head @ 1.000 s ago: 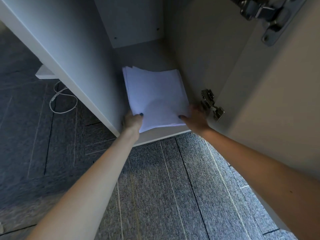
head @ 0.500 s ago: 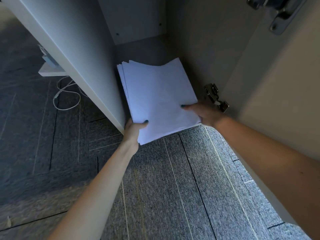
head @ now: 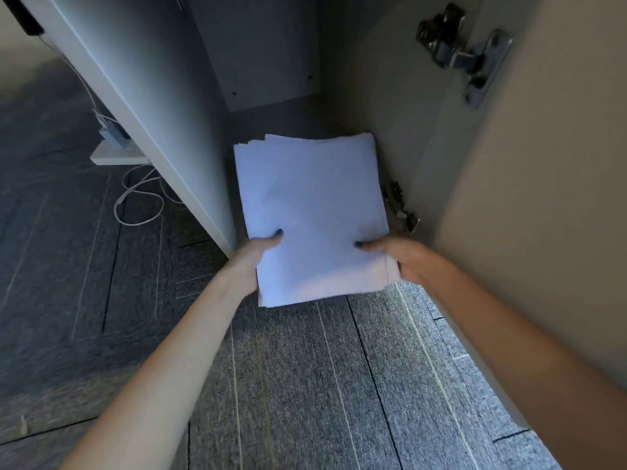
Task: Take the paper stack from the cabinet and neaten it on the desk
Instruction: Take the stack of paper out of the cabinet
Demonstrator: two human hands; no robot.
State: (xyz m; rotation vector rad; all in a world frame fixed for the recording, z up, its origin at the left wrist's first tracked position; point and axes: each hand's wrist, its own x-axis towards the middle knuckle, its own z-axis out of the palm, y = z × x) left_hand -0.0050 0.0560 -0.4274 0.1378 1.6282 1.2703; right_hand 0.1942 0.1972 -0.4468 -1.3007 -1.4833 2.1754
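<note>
A white paper stack [head: 312,205] with slightly uneven far edges hangs at the mouth of the open cabinet [head: 271,56], its near end out over the carpet. My left hand [head: 258,252] grips the stack's near left corner, thumb on top. My right hand [head: 397,254] grips the near right corner the same way. The desk is not in view.
The cabinet's left side panel [head: 163,106] stands close to the left of the stack. Its open door [head: 543,198] with two metal hinges [head: 464,52] is on the right. A white power strip [head: 115,154] and cable [head: 135,198] lie on the grey carpet at left.
Both hands have lifted the paper stack off the cabinet floor and drawn it toward me, out past the cabinet's front edge.
</note>
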